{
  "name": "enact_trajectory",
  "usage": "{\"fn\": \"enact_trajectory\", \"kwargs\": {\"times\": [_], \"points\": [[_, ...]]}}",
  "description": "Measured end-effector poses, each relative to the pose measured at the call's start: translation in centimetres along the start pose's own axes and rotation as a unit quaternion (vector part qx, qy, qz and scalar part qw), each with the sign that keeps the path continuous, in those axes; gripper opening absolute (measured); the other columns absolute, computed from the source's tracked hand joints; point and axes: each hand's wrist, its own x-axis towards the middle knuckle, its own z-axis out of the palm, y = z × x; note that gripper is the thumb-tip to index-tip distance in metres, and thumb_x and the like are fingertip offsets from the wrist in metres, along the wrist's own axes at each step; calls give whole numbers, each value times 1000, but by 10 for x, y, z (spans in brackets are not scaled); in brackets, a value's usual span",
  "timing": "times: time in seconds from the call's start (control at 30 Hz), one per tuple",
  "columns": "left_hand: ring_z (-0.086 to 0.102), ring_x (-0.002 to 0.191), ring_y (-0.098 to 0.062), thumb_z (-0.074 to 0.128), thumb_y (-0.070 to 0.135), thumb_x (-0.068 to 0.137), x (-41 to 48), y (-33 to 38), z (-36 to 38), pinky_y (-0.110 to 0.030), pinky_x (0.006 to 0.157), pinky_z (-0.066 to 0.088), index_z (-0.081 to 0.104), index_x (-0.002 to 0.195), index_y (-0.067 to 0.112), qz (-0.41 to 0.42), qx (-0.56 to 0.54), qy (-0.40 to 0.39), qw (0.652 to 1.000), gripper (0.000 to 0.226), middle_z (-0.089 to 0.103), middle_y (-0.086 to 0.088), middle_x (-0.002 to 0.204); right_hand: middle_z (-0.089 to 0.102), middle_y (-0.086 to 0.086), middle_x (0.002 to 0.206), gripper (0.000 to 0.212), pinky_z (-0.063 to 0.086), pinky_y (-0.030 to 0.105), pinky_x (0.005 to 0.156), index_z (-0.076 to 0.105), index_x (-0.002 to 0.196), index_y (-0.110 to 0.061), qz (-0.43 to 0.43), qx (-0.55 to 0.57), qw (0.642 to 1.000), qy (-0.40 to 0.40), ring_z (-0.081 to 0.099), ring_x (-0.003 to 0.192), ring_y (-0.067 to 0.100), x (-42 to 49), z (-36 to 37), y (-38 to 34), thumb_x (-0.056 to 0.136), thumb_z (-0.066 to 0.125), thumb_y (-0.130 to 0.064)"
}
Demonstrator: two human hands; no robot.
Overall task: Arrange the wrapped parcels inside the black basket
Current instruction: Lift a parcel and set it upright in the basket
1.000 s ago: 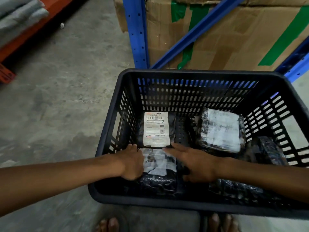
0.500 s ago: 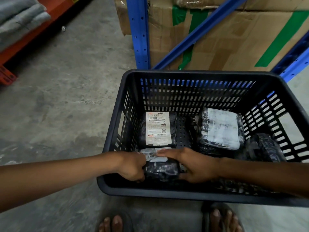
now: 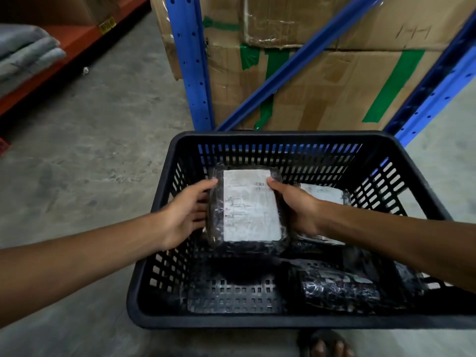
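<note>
A black slotted basket (image 3: 260, 322) stands on the concrete floor. Both hands hold one black-wrapped parcel with a white label (image 3: 248, 208) raised over the basket's left half. My left hand (image 3: 189, 213) grips its left edge and my right hand (image 3: 296, 206) grips its right edge. Behind my right hand lies another labelled parcel (image 3: 325, 195), partly hidden. A dark wrapped parcel (image 3: 340, 287) rests at the front right of the basket floor. The front left of the basket floor (image 3: 231, 292) is bare.
Blue rack uprights (image 3: 192, 63) and taped cardboard boxes (image 3: 322, 81) stand right behind the basket. An orange shelf (image 3: 64, 47) with folded grey cloth (image 3: 25, 52) runs along the far left. My sandalled foot (image 3: 324, 346) is at the basket's front edge.
The parcel that both hands gripped low at the front left of the basket is now lifted and held higher, label up. The spot it left is bare.
</note>
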Motion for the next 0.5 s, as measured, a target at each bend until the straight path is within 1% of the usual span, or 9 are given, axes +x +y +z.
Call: {"fn": "enact_trajectory", "kwargs": {"times": [0.03, 0.1, 0.17, 0.23, 0.3, 0.37, 0.4, 0.47, 0.5], "points": [[67, 101, -24, 69, 34, 83, 5, 1, 3, -36, 94, 50, 70, 109, 12, 9, 33, 14, 999, 34, 75, -7, 105, 77, 13, 108, 46, 57, 46, 92, 70, 117, -9, 3, 8, 1000, 6, 73, 100, 31, 5, 6, 0, 95, 60, -48], [69, 104, -28, 74, 19, 74, 22, 3, 6, -42, 98, 53, 70, 115, 6, 8, 85, 60, 995, 43, 75, -12, 111, 77, 15, 112, 44, 55, 49, 98, 67, 121, -4, 3, -6, 1000, -1, 73, 104, 33, 14, 20, 0, 95, 64, -40], [67, 104, -30, 68, 11, 74, 37, 1, 7, -39, 84, 58, 64, 120, 1, -18, 91, 90, 992, 48, 71, -16, 115, 74, 14, 122, 41, 55, 45, 98, 65, 125, -1, -7, -57, 998, -29, 71, 111, 33, 21, 31, 0, 93, 69, -26], [65, 98, -29, 60, 5, 83, 46, 2, 11, -30, 64, 53, 60, 124, 0, -29, 96, 115, 988, 41, 68, -16, 115, 70, 15, 130, 35, 56, 42, 95, 64, 125, 0, -24, -91, 995, -33, 69, 116, 32, 30, 38, -3, 93, 70, -14], [64, 94, -30, 54, 4, 89, 58, 1, 14, -30, 63, 52, 60, 125, -1, -27, 112, 132, 984, 36, 68, -18, 115, 69, 16, 131, 34, 57, 41, 93, 64, 124, -1, -21, -92, 995, -30, 68, 118, 32, 39, 41, -4, 93, 69, -12], [62, 91, -30, 49, 2, 92, 69, -1, 16, -34, 70, 53, 59, 126, -2, -27, 138, 145, 979, 35, 66, -18, 114, 66, 13, 135, 44, 56, 40, 94, 61, 130, -5, -17, -105, 994, -41, 65, 121, 32, 54, 46, 3, 92, 71, -24], [62, 90, -29, 47, 0, 93, 74, -2, 17, -34, 72, 53, 58, 127, -2, -27, 158, 149, 976, 36, 65, -18, 112, 60, 13, 142, 61, 54, 42, 99, 56, 137, -8, -11, -143, 989, -37, 62, 126, 32, 64, 48, 11, 87, 73, -39], [62, 92, -28, 45, -1, 93, 84, -6, 18, -35, 75, 57, 52, 135, 0, -37, 213, 159, 963, 42, 64, -18, 120, 32, 15, 162, 99, 40, 47, 115, 36, 154, -13, 10, -260, 965, 0, 42, 143, 36, 80, 51, 25, 77, 64, -69], [63, 98, -29, 46, 1, 93, 86, -8, 20, -36, 77, 58, 48, 139, 0, -41, 242, 171, 954, 46, 62, -18, 127, 16, 16, 166, 104, 32, 45, 121, 24, 158, -12, 12, -323, 946, 35, 30, 149, 38, 82, 53, 29, 80, 57, -73]]}}
